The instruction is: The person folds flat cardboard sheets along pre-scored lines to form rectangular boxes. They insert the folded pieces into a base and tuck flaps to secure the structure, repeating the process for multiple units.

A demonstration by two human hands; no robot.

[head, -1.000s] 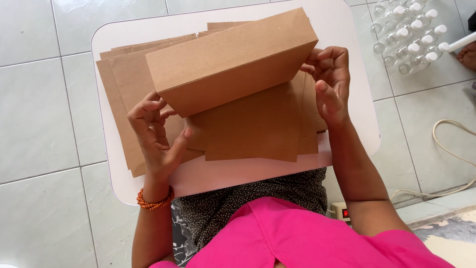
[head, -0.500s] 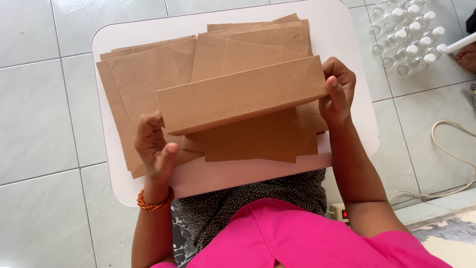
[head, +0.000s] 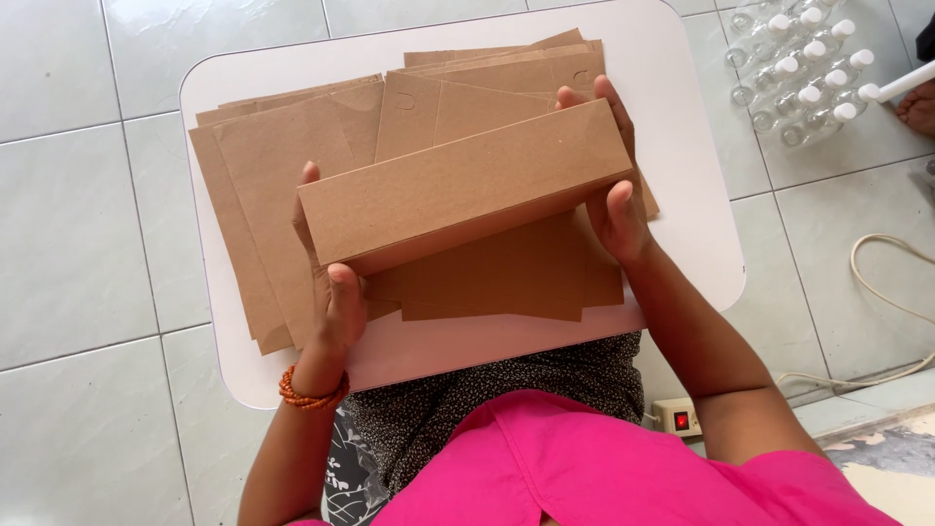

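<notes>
Head view: both hands — left hand, right hand — clasp the folded cardboard box endwise, fingers pressed against it.

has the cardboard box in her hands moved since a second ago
Yes. The box has tipped and come down toward the person, uncovering more of the flat sheets on the white table.

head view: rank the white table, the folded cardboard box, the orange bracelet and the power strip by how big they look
1. white table
2. folded cardboard box, held up nearer the camera by left hand and right hand, so it looks enlarged
3. orange bracelet and power strip: too alike to rank
</notes>
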